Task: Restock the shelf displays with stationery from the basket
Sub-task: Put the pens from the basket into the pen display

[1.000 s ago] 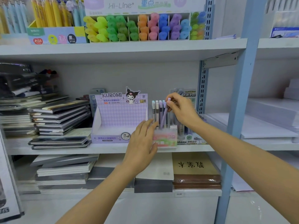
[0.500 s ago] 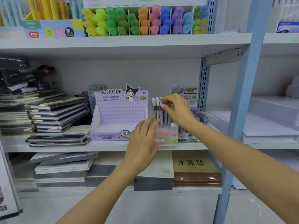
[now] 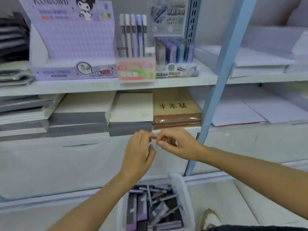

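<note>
Pens (image 3: 133, 35), five of them, stand upright side by side in the clear holder (image 3: 135, 69) on the shelf (image 3: 100, 85). More lie jumbled at all angles in one white basket (image 3: 179, 182) below, too blurred to count. The left hand (image 3: 139, 150) and right hand (image 3: 178, 144) meet fingertip to fingertip, each grip narrow; whether they pinch anything cannot be told.

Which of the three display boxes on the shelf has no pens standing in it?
The purple Kuromi box, leftmost; the clear holder and right-hand box hold upright pens.
</note>
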The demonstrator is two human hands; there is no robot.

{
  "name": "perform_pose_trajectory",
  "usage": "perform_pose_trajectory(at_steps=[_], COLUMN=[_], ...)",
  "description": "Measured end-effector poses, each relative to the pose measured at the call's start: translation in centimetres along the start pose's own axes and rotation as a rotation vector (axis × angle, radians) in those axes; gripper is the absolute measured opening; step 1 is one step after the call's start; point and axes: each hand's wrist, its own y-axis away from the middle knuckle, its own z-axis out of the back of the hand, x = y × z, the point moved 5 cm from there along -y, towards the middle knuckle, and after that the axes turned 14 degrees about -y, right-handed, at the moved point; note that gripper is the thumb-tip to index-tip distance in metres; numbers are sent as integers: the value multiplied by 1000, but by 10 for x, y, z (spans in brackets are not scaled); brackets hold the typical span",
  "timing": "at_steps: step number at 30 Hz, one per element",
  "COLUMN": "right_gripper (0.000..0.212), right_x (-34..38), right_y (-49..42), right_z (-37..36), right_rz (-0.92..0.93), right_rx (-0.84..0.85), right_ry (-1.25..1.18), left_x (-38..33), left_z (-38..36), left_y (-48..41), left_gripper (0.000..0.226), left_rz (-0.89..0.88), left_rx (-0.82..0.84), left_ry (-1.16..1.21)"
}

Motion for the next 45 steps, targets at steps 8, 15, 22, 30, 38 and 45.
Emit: perform_pose_trajectory(at_steps=[8,15,22,30,38,45], right_gripper=[22,28,17,16,22,18], right_x=[-176,-217,-227,-228,-226,-219], right_y=[127,201,197,177,161,147], right_z=[-135,-210,-221,-192,-183,-183], right_rz=[-587,-822,-850,-901,-1040,-944], right_rx=[582,756,756,422,103,281], right_ry=[-50,-49,-55,-395,-697,-662], left_x=[22,31,31,37,59,57], left_z=[-172,-216,-229,-225,-202,-195], left_y=[175,253,247,237,227,226], left_gripper=[18,33,25,12,7,14], left_rz=[321,343,450,609,664,669], left_rx=[1022,1205,1087,1042,1048,1154], left_ry=[96,163,107,242,406,644])
